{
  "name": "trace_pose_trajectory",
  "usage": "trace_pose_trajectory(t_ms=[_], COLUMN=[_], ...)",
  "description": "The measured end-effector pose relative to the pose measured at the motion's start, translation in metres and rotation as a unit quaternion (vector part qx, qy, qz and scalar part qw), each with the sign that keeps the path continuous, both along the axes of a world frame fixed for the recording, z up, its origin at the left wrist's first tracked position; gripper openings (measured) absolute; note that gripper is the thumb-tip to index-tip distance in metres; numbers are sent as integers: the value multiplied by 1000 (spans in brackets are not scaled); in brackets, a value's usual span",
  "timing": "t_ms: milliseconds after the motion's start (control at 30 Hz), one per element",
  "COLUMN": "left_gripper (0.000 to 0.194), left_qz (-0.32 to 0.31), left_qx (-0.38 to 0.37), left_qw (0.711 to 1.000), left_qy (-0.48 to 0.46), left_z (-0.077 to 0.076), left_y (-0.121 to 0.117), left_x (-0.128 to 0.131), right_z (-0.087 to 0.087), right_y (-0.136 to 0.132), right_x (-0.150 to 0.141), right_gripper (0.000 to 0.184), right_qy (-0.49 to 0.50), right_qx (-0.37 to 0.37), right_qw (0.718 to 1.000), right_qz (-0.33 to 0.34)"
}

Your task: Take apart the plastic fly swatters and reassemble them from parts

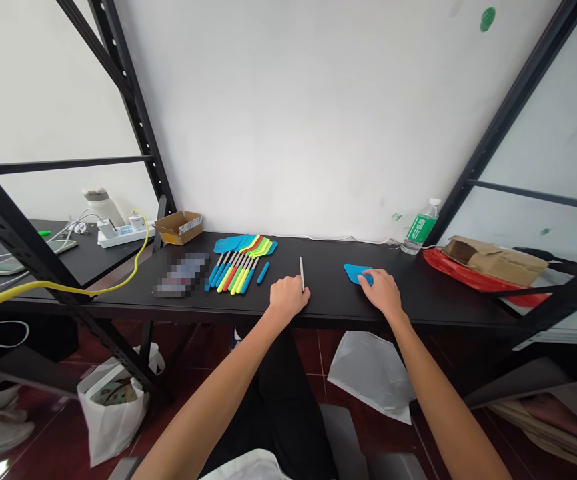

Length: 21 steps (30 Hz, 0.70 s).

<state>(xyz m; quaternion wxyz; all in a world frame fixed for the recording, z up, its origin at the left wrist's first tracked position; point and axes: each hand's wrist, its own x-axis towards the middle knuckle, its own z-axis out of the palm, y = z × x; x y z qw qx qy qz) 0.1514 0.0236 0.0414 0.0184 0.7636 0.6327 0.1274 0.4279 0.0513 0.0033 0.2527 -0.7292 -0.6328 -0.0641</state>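
Observation:
My left hand is closed in a fist at the front of the black table, around the lower end of a thin white rod that points up and away. To the right, the curled fingers of my right hand grip the right edge of a flat blue spatula head lying on the tabletop. Left of my hands lies a row of several small spatulas with blue, red and yellow-green heads, pale shafts and coloured handles. Beside that row is a separate blue handle.
A small open cardboard box and a blurred-out object sit at the table's left. On the right stand a water bottle and a brown paper package on red plastic. A yellow cable crosses the left side.

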Motion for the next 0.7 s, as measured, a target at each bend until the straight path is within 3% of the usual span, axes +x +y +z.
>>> trace_pose_trajectory(t_ms=[267,700], left_gripper=[27,37], left_qz=[-6,0], left_qx=[-7,9], left_qw=[1000,1000], left_qy=[-3,4], left_z=[3,-2], left_y=[4,9], left_x=[14,15], right_z=[1,1], right_y=[0,0], right_x=[0,0], right_gripper=[39,39], right_qy=[-1,2], right_qx=[0,-6], right_qw=[1000,1000], right_qz=[2,0])
